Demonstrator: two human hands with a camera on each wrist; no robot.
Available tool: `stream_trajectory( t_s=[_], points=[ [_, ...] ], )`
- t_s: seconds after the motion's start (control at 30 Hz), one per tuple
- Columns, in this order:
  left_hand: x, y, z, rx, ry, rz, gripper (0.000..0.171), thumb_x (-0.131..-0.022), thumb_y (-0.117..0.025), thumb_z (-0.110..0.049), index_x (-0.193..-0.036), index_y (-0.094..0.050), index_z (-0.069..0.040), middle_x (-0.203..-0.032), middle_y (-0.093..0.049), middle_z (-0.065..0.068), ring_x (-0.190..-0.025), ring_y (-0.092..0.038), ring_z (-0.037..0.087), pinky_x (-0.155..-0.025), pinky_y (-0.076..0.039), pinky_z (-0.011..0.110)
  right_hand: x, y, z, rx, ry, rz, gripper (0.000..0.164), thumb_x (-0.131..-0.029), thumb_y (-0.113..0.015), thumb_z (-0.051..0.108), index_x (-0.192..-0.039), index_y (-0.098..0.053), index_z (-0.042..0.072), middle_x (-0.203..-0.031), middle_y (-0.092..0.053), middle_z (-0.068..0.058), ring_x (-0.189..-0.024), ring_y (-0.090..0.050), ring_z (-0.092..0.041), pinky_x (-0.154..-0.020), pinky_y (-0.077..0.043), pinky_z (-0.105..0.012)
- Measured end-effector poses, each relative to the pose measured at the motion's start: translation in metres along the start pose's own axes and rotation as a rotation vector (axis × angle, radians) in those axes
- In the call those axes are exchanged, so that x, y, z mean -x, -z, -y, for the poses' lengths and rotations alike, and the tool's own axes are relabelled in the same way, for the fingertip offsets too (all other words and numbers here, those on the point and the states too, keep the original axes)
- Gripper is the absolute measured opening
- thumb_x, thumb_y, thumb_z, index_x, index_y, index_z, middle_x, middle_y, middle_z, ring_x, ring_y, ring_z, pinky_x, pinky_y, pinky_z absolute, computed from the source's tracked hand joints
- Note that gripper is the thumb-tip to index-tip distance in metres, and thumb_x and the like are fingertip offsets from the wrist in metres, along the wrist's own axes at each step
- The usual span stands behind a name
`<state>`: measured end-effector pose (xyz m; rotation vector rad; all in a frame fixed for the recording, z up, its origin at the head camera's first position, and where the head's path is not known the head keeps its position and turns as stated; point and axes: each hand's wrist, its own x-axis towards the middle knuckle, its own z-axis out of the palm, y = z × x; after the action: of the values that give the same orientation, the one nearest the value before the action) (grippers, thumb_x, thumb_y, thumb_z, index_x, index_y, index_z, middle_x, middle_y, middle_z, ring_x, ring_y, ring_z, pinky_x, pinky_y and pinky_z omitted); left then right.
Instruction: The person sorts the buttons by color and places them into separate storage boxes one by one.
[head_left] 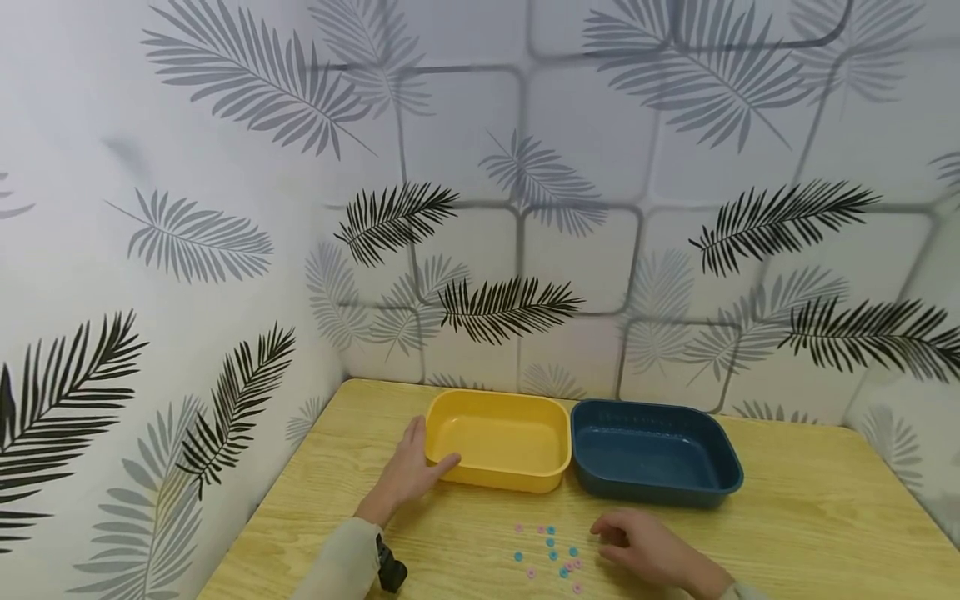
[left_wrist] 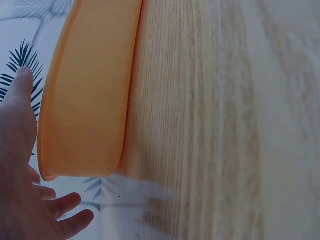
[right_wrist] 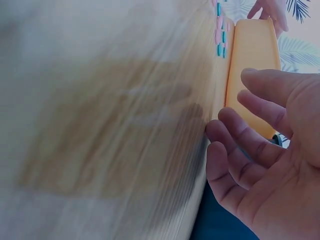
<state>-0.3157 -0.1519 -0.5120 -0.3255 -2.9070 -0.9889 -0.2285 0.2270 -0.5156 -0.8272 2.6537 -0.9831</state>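
A shallow yellow plastic tray [head_left: 495, 479] with rounded corners sits on the table. At its left end is my left hand [head_left: 408, 472], with the thumb over the front corner and the other fingers along the left side. The left wrist view shows the thumb [left_wrist: 20, 87] straight and the fingers spread around the tray's end. My right hand [head_left: 641, 546] is low over the table in front of a dark blue tray [head_left: 652, 492], its fingers loosely curled and holding nothing. Left of it lie several small pink and blue rings [head_left: 552, 555], scattered on the wood.
Both trays stand side by side towards the back of the light wooden table [head_left: 810, 517], with bare insides. Close behind them rises a wall [head_left: 585, 258] with a leaf pattern, and another wall borders the left side. A black device [head_left: 391, 570] is strapped to my left wrist.
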Motion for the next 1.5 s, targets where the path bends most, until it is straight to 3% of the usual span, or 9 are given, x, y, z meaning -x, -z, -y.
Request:
stream_trajectory(
  t_s=[0.3, 0.63, 0.97, 1.5],
  points=[
    [-0.004, -0.004, 0.004, 0.025, 0.017, 0.026, 0.105, -0.085, -0.052, -0.067, -0.151, -0.006, 0.0, -0.154, -0.013, 0.021, -0.139, -0.022, 0.036, -0.108, -0.024, 0.051, -0.016, -0.008, 0.001, 0.021, 0.081, -0.011, 0.006, -0.088, -0.068, 0.021, -0.091, -0.07, 0.016, -0.085, -0.062, 0.015, -0.076, -0.053, 0.001, -0.068, -0.047, -0.025],
    [-0.006, -0.005, 0.006, 0.067, 0.025, 0.052, 0.109, -0.083, -0.054, -0.068, -0.151, -0.003, 0.001, -0.153, -0.015, 0.023, -0.137, -0.024, 0.037, -0.108, -0.025, 0.05, -0.026, -0.01, 0.003, -0.073, 0.098, 0.087, 0.012, -0.087, -0.069, 0.018, -0.098, -0.072, 0.013, -0.084, -0.06, 0.013, -0.073, -0.05, -0.002, -0.065, -0.045, -0.022],
    [-0.008, -0.004, 0.003, 0.07, 0.004, 0.075, 0.111, -0.082, -0.057, -0.065, -0.15, -0.002, 0.003, -0.152, -0.015, 0.025, -0.137, -0.025, 0.038, -0.108, -0.024, 0.05, -0.031, -0.01, 0.001, -0.1, 0.226, 0.11, 0.012, -0.086, -0.069, 0.009, -0.096, -0.073, 0.01, -0.079, -0.056, 0.012, -0.069, -0.049, -0.001, -0.062, -0.046, -0.021],
    [-0.007, -0.005, 0.003, 0.086, 0.013, 0.091, 0.109, -0.084, -0.057, -0.063, -0.15, 0.0, 0.003, -0.15, -0.017, 0.028, -0.134, -0.028, 0.04, -0.106, -0.026, 0.051, -0.034, -0.008, 0.001, -0.163, 0.186, 0.141, 0.009, -0.084, -0.071, 0.009, -0.092, -0.075, 0.009, -0.081, -0.063, 0.003, -0.07, -0.051, -0.001, -0.061, -0.046, -0.021]
  ],
)
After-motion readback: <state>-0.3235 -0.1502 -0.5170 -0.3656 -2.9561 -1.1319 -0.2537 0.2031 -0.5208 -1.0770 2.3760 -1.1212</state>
